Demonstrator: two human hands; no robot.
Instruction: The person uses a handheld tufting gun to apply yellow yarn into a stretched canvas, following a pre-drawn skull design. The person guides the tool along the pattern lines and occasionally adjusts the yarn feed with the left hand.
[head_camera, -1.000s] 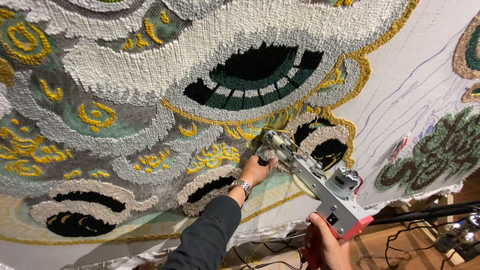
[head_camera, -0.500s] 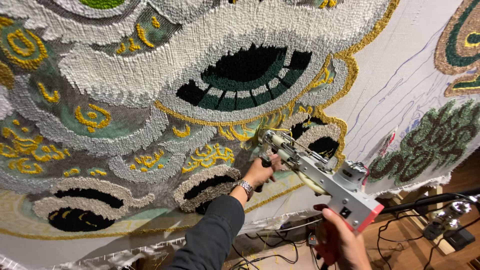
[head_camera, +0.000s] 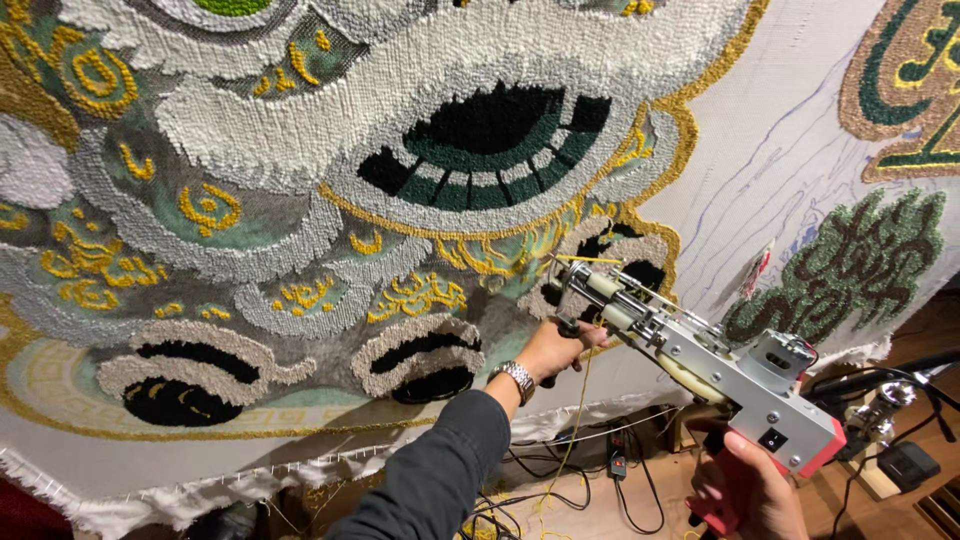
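A large tufted rug (head_camera: 300, 200) in grey, white, green and yellow hangs on a stretched white backing cloth (head_camera: 760, 150). A grey and red tufting gun (head_camera: 720, 375) points at the cloth near a yellow-edged black patch. My left hand (head_camera: 560, 350), with a wristwatch and dark sleeve, grips the gun's front handle. My right hand (head_camera: 745, 490) holds the red rear grip at the lower right. A yellow yarn strand (head_camera: 575, 420) hangs from the gun's front.
A green tufted patch (head_camera: 850, 265) and a green and tan motif (head_camera: 905, 90) lie to the right on the cloth. Black cables and a plug strip (head_camera: 610, 465) lie on the wooden floor below, with dark equipment (head_camera: 905, 460) at the lower right.
The view has shifted, so the rug sits lower and further right in frame. Both hands stay on the tufting gun, whose tip stays near the same black patch.
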